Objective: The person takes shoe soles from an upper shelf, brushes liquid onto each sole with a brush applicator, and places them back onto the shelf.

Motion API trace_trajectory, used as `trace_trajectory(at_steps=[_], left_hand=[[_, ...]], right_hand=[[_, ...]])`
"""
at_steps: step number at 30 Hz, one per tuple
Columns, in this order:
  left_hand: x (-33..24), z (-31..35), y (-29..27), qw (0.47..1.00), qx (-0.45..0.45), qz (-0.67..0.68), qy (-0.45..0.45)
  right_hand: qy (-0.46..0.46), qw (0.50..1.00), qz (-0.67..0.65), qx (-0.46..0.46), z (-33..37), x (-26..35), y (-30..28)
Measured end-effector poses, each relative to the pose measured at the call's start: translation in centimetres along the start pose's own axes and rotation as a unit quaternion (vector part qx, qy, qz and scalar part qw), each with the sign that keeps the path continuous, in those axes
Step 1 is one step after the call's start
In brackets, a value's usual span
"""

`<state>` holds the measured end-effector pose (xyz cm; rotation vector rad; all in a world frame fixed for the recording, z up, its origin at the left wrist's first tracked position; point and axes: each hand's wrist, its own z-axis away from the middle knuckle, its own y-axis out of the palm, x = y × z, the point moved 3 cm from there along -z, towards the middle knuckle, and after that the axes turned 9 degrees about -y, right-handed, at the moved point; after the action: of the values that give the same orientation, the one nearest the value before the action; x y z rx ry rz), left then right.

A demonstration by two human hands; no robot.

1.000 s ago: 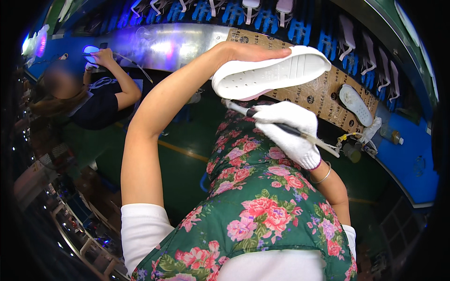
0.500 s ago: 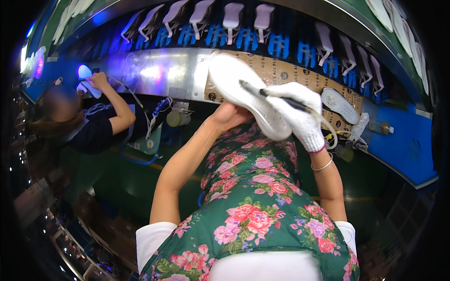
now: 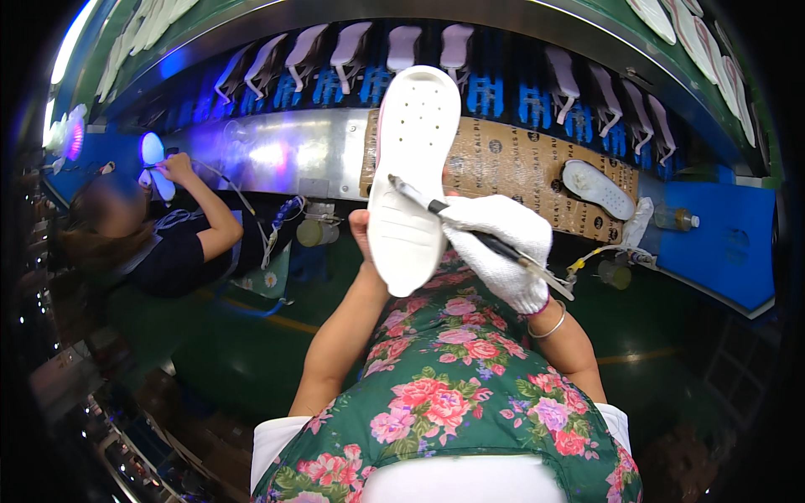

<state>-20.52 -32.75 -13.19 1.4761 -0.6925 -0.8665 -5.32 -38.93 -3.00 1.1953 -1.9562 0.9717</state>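
Note:
A white shoe sole (image 3: pixel 411 151), with small holes in its upper part and ridges lower down, stands nearly upright before me. My left hand (image 3: pixel 361 236), bare, grips it from behind at the left edge; most of its fingers are hidden by the sole. My right hand (image 3: pixel 501 247), in a white knit glove, is closed around a dark-handled brush (image 3: pixel 428 201). The brush tip lies over the middle of the sole, at its left side; whether it touches cannot be made out.
Brown printed cardboard (image 3: pixel 503 163) covers part of the metal bench (image 3: pixel 251 151); another white sole (image 3: pixel 599 189) lies on it. A bottle (image 3: pixel 676 219) stands at the right. Pale pink pieces (image 3: pixel 350 46) hang on a rack behind. A co-worker (image 3: pixel 180 214) handles a sole at left.
The sole has turned from slanting to nearly upright and come left. My right hand and the brush have moved left and down with it.

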Motion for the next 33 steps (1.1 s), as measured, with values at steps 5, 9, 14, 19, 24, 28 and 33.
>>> trace_trajectory(at_steps=[5,9,14,19,24,28,33], left_hand=[[2.2,-1.2,-0.1,0.999,-0.040,0.018,0.005],[2.8,-1.9,0.4,0.984,-0.172,-0.042,0.018],[4.5,-1.1,-2.0,0.987,-0.159,0.004,-0.010],[5.5,-1.2,-4.1,0.991,-0.132,-0.008,-0.031],[4.0,-2.8,-1.3,0.986,-0.149,-0.064,0.036],[4.4,-3.2,-1.9,0.992,-0.126,-0.025,0.013],[4.5,-3.5,-3.5,0.994,-0.102,0.035,-0.016]], right_hand=[[-0.027,0.999,0.046,-0.012,-1.3,1.6,-0.4],[-0.061,0.996,0.061,-0.038,-2.9,1.9,-0.8],[-0.047,0.997,0.066,-0.004,-3.2,1.9,-0.1],[-0.051,0.993,0.096,0.039,-1.9,2.2,1.1],[0.005,0.991,-0.022,-0.130,-1.8,1.2,0.7],[-0.027,0.991,0.035,-0.126,-2.1,1.8,1.0],[-0.018,0.994,0.011,-0.111,-1.6,2.1,1.6]])
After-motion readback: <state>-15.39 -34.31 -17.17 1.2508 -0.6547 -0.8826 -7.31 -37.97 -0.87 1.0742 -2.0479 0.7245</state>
